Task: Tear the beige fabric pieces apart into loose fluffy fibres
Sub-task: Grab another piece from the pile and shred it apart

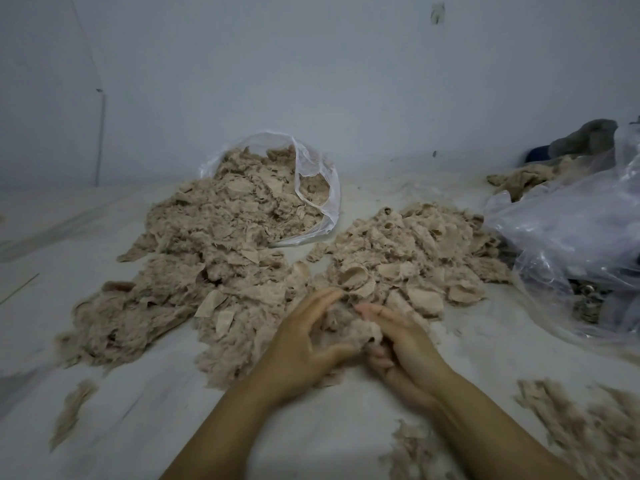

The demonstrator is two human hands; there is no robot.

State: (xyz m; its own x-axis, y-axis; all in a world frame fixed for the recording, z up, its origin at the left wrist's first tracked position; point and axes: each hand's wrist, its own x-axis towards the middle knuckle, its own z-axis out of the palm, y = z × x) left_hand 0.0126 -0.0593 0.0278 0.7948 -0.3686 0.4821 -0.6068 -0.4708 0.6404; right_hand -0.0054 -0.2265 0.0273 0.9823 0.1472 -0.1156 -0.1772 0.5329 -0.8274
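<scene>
Pale blue-white wall (346,81) stands behind a whitish floor surface (156,427) dusted with lint; whether this surface is a floor or a sheet I cannot tell. Across its middle lies a large heap of beige fabric pieces (214,244), spilling from the mouth of a clear plastic bag (322,188) that lies on its side at the back; flat woven scraps show among the fuzzier stuff. Just to the right, touching the first heap at its near edge, sits a second pile of scraps (415,251). Both hands meet at the near edge of this second pile; the left hand (304,344) has its fingers stretched forward and its thumb pressed inward against a wad of beige fabric (360,330); the right hand (401,344) has its fingers curled round the same wad, gripping it from the other side; the hands are blurred, so the finer finger positions are unclear. Loose fluffy fibres (588,431) lie at the lower right, beside the right forearm; a small tuft (72,410) lies apart at the lower left. At the right edge a crumpled clear plastic sheet (571,237) covers dark items; behind it lies more beige cloth (530,178) and a grey cloth bundle (588,136).
</scene>
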